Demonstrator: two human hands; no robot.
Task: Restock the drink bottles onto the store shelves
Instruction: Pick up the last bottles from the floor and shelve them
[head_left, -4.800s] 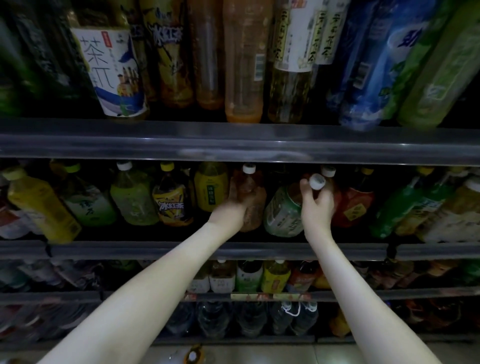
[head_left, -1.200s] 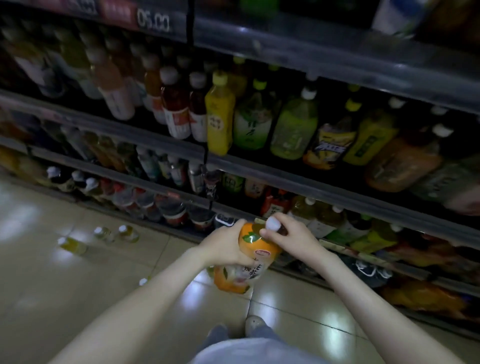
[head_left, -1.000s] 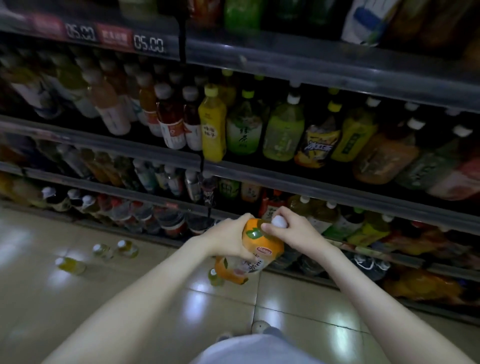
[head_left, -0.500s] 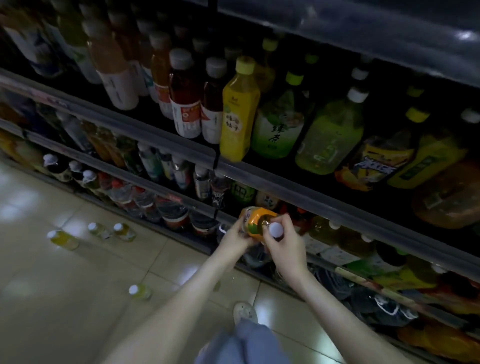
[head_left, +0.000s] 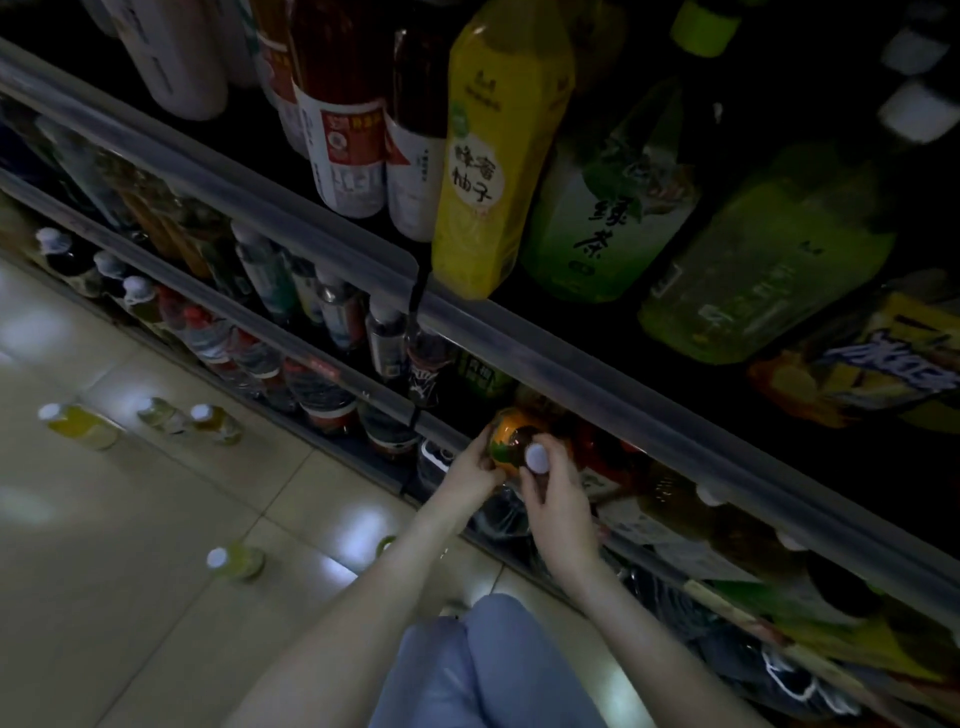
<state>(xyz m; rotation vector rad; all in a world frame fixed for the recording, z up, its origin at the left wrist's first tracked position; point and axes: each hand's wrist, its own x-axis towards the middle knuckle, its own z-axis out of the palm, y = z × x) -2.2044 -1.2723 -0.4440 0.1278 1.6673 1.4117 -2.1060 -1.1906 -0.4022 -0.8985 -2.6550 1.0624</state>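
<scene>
A person crouching in a dim store aisle held an orange bottle in both hands at the front of a lower shelf, just beneath the grey rail of the shelf above. The left hand was wrapped round the bottle's body, fingers curled against its side. The right hand gripped it at the neck, thumb and fingers closed just under the white cap, which faced the camera. The bottle was tilted, its base pointing into the shelf's dark interior, with other bottles close on either side.

On the shelf above, a tall yellow bottle stood at the rail's edge, between a green tea bottle and dark bottles with red-and-white labels. White-capped bottles of pale yellow drink stood on the tiled floor to the person's left: three bottles in a loose row near the bottom shelf and a fourth bottle nearer the left arm. A knee in light blue trousers showed at the bottom edge.
</scene>
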